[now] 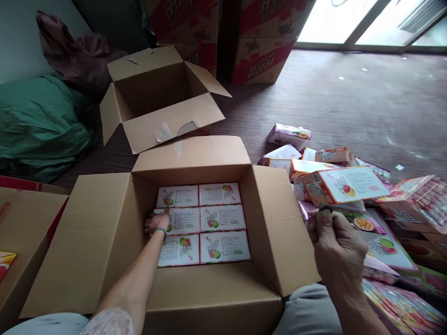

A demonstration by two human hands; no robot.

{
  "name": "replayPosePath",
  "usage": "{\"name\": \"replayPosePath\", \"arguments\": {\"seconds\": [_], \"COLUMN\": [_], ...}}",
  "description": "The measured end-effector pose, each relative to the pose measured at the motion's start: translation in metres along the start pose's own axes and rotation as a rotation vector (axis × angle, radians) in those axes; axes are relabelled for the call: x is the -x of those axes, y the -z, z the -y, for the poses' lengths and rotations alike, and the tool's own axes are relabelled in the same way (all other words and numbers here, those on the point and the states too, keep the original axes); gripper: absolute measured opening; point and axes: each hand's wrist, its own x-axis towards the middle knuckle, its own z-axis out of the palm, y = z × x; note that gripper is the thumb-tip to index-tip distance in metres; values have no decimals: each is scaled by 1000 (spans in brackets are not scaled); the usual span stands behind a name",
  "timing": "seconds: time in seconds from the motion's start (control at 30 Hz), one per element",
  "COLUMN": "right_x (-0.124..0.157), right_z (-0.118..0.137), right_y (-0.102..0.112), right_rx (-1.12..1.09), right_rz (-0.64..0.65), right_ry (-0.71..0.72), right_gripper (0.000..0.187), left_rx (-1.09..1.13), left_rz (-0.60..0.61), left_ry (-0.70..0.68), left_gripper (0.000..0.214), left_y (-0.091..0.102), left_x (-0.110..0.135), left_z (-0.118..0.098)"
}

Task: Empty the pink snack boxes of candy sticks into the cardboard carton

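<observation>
An open cardboard carton (206,286) stands before me, with several white snack boxes (223,217) bearing green and pink fruit prints laid in two columns on its bottom layer. My left hand (158,222) reaches inside and touches the middle box on the left, by the carton's wall. Its thumb lies apart from the fingers, which are partly hidden. To the right of the carton, my right hand (337,242) is closed, with something dark at the thumb tip. Just above that hand is a tilted orange-and-white box (356,184); whether the hand grips it is unclear.
Loose colourful boxes (391,251) lie heaped on the right. A second open carton (150,93) stands behind mine, another (28,218) at left. Printed cartons (261,56) are stacked at the back. A green cloth bundle (38,121) lies at the far left.
</observation>
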Motion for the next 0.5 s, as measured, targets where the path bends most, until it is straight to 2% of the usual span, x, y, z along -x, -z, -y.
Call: {"name": "replayPosePath", "arguments": {"seconds": [0.07, 0.13, 0.2, 0.23, 0.3, 0.4, 0.5], "right_x": [2, 4, 6, 7, 8, 10, 13], "right_z": [5, 8, 8, 9, 9, 10, 9], "right_y": [-2, -3, -3, -3, -2, -2, -2], "right_rx": [-31, -36, -13, 3, 28, 63, 103], "right_rz": [9, 19, 29, 31, 27, 36, 68], "right_ry": [-20, -8, 22, 40, 74, 114, 141], "right_gripper": [43, 45, 45, 45, 43, 41, 39], "left_rx": [-20, -20, 28, 66, 149, 210, 220], "left_rz": [-70, -110, -115, -112, -117, -117, -36], "left_ry": [-82, -256, -398, -418, -338, -158, -127], "left_gripper": [76, 66, 54, 50, 56, 88, 107], "left_y": [16, 35, 48, 52, 50, 36, 27], "left_x": [16, 32, 47, 54, 68, 90, 107], "left_z": [6, 13, 17, 16, 6, -23, -47]}}
